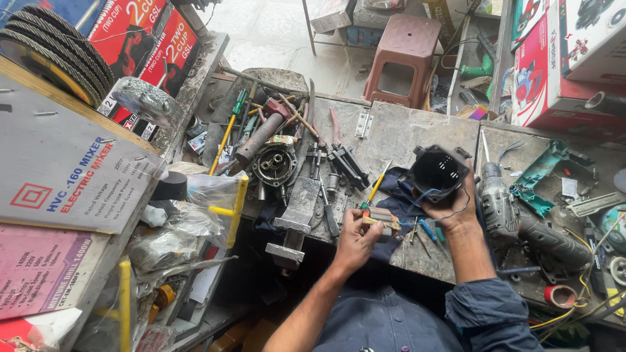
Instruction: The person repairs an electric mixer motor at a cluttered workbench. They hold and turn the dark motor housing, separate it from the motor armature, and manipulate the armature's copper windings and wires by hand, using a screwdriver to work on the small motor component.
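Black motor housing, hollow, in right hand; left hand fingers clamped on small wired part

A: What packaging shows along the left edge?
B: A grey carton with red and blue print lies flat; a pink carton sits just below it, toward the near corner. At the far left corner, red boxes with white lettering stand tilted.

A: And on the right?
B: At the far right corner, a red-and-white box pictured with a power tool stands upright, a white box touching it on top. A small paper label lies on the bench's right side.
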